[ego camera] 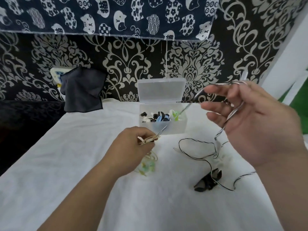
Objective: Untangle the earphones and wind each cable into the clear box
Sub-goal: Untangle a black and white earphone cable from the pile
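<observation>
A clear box (180,126) stands open on the white cloth, its lid leaning back, with several coiled earphones inside. My left hand (131,147) pinches a black-and-white striped cable just in front of the box, with cream cable wound round its fingers. That striped cable (196,97) runs up and right to my raised right hand (253,124), which has it looped over its spread fingers. More of it trails down to the cloth in loose loops (196,147). A pale green and cream earphone tangle (148,164) lies under my left hand. Black earbuds (208,180) lie at lower right.
A dark cloth (83,92) hangs over a pale object at the back left. A patterned black-and-cream wall (116,64) stands right behind the box. The white cloth (83,164) covers the table, whose left edge drops into darkness.
</observation>
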